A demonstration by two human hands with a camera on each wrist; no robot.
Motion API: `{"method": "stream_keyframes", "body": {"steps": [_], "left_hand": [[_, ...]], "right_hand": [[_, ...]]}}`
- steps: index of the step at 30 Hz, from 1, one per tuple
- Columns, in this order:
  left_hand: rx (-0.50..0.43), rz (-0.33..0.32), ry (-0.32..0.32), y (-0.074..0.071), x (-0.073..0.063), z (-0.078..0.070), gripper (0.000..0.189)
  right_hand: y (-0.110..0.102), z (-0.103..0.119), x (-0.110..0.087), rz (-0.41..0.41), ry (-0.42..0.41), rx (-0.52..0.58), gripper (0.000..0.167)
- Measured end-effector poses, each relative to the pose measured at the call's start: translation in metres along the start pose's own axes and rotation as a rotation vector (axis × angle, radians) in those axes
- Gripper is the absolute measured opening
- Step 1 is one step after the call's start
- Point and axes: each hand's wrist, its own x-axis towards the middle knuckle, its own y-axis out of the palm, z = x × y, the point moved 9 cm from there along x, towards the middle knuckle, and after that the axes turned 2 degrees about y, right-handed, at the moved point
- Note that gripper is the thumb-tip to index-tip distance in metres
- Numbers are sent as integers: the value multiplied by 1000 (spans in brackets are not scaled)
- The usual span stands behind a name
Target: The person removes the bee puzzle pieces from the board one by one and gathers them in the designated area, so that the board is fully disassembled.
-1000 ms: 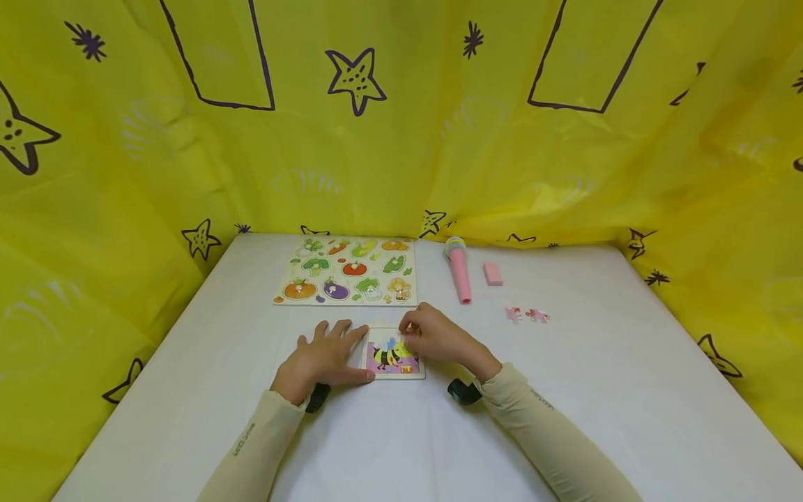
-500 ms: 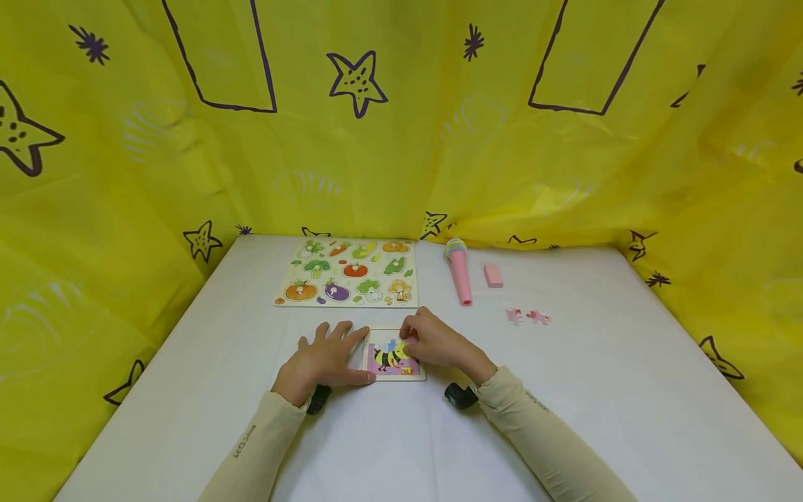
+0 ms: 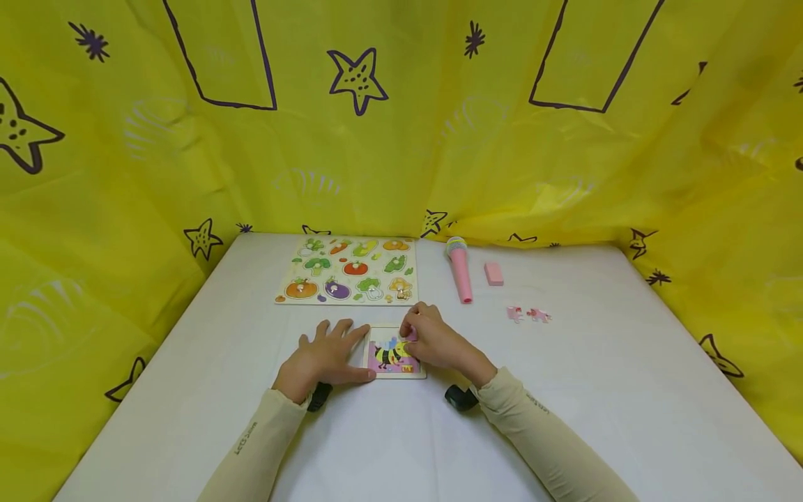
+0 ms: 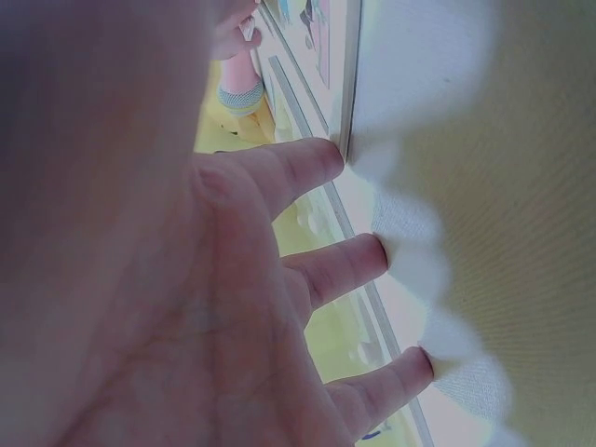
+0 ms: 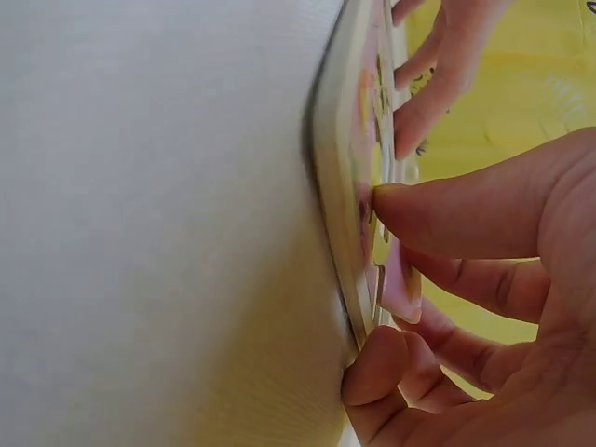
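Note:
A small square jigsaw puzzle board (image 3: 395, 377) with a bee picture on pink lies on the white table; its top strip shows bare backing. My left hand (image 3: 323, 359) is spread beside it, thumb at the lower left corner and index fingertip (image 4: 326, 158) against the upper left edge. At the board's right side, my right hand (image 3: 439, 343) pinches a pink puzzle piece (image 5: 400, 289). That piece stands tilted over the upper right of the picture, while the thumb (image 5: 410, 209) touches the picture below it. The fingers partly hide the piece in the head view.
Behind the board lies a larger vegetable peg puzzle (image 3: 346, 277). A pink toy microphone (image 3: 461, 274) and a pink block (image 3: 493, 274) lie at the back right. Two loose pink puzzle pieces (image 3: 526, 314) rest on the right. A yellow curtain (image 3: 401, 153) encloses the table.
My right hand has shifted slightly at the board's upper right, and a pink piece now shows between its fingers. The left hand has stayed in place.

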Motion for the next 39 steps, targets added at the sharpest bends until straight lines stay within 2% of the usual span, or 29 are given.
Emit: {"method": "stream_keyframes", "body": {"steps": [8,11,16,24,29,39], "left_hand": [[-7,-1,0,1,0,1,92],[-3,-2,0,1,0,1,92],[0,-4,3,0,-1,1,92],[-17,0,-1,0,-2,0,92],[-26,2,1,0,-3,-1,92],[-31,3,11,0,-1,-1,92]], "right_hand": [[-5,5,-3,-62,-84,-63,13],[-7,7,-4,-77,-113,-38,14],[-8,7,-2,-74,-103,15,13],[-17,9,-7,-119,-119,64,15],[-28,0,-15,-144,-87,101,21],[-63,-33,-40,-249,-31,115,11]]}}
